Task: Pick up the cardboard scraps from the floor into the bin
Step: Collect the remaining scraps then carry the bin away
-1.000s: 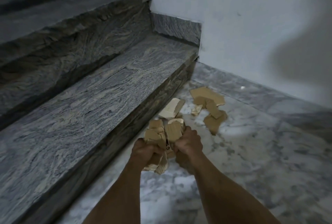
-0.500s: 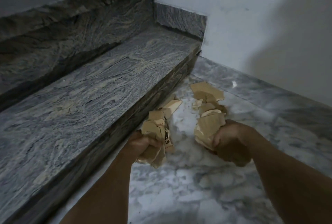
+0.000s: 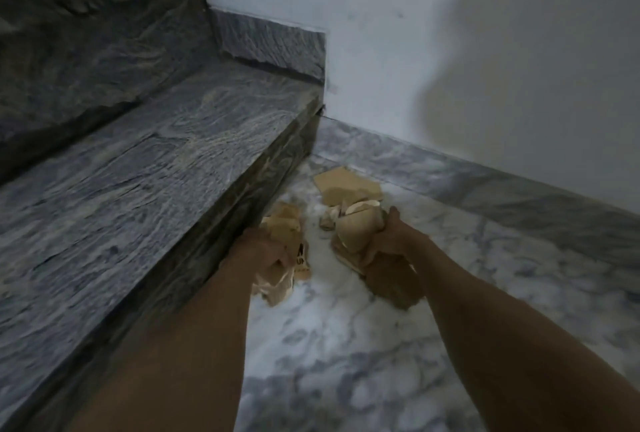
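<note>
Both forearms are reaching toward frame centre. Left hand [image 3: 260, 251] is clutching a cardboard bundle [image 3: 289, 260] beside the step [image 3: 145, 168]; right hand [image 3: 389, 241] is gripping curled scraps [image 3: 356, 232]. Loose pieces [image 3: 346, 183] are lying on the floor [image 3: 346, 345] just above.

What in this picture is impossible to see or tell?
- Bin: nowhere in the head view.
- Left hand: its fingers are hidden under the printed scraps it grips.
- Print on those scraps: blurred, partly covered, unreadable.
- Right hand: its bundle hides the floor scraps behind, so no count.
- Stairs: cut off by the left edge.
</note>
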Tool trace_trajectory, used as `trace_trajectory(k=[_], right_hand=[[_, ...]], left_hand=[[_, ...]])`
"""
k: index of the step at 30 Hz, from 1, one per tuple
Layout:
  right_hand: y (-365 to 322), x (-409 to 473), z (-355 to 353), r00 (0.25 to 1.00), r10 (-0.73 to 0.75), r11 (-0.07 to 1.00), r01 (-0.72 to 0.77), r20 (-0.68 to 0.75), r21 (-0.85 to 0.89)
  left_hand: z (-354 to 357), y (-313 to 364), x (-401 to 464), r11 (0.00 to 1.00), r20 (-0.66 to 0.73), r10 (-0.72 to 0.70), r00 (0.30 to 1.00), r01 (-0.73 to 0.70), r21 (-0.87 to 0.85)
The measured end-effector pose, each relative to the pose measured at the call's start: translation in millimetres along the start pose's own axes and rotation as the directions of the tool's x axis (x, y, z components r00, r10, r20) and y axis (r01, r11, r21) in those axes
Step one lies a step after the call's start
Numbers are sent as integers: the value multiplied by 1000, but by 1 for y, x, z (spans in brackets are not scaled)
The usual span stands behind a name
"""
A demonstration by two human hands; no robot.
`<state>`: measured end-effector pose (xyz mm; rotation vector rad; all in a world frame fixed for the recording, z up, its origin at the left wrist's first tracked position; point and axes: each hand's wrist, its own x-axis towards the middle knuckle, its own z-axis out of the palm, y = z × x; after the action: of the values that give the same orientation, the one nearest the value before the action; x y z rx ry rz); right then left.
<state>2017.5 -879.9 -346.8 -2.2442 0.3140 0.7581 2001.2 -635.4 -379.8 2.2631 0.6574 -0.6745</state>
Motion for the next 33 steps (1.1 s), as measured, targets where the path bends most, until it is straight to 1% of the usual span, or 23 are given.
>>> trace_trajectory(k=[2,4,6,9,13,15,16,18,20,22,24,26,29,31,33], right_hand=[[-2,16,2,1000,15,999,-15,-2,-39],[-5,24,5,1000,-1,991,0,-7,-132],[-9,30,8,999,42,975,-43,-8,-218],[-13,33,12,988,140,957,-152,-66,-248],[-17,29,17,971,155,901,-215,-185,-378],[-18,31,18,965,160,887,-233,-207,-399],[-17,33,18,968,141,889,-215,-206,-404],[-13,40,18,983,73,911,-134,-167,-389],[-10,44,17,991,16,930,-65,-135,-361],[-9,47,15,994,15,942,-52,-113,-332],[-7,50,13,995,53,960,-76,-89,-270],[-3,54,11,993,55,981,-73,-102,-181],[2,56,11,987,19,998,-28,-158,-56],[4,50,9,984,-34,999,30,-173,-28],[10,44,3,981,-125,991,131,-146,34]], left_hand=[[7,0,5,996,-20,-32,999,33,79],[12,2,4,981,-68,-55,996,67,184],[14,6,4,970,-90,-63,994,82,230],[14,6,6,967,-102,-35,994,59,248],[11,3,6,975,-85,54,995,-34,221],[7,4,3,978,-67,69,995,-55,203],[5,5,3,978,-47,70,996,-60,198],[3,9,2,978,0,55,998,-54,204],[2,12,0,980,12,42,999,-44,196],[1,13,0,983,5,50,999,-50,177],[0,15,-2,992,3,39,999,-39,117],[-1,15,-3,998,5,40,999,-41,55],[-1,13,-7,998,19,54,998,-54,-14],[-2,13,-13,997,28,39,999,-37,-66],[-2,11,-15,987,29,27,999,-23,-156]])
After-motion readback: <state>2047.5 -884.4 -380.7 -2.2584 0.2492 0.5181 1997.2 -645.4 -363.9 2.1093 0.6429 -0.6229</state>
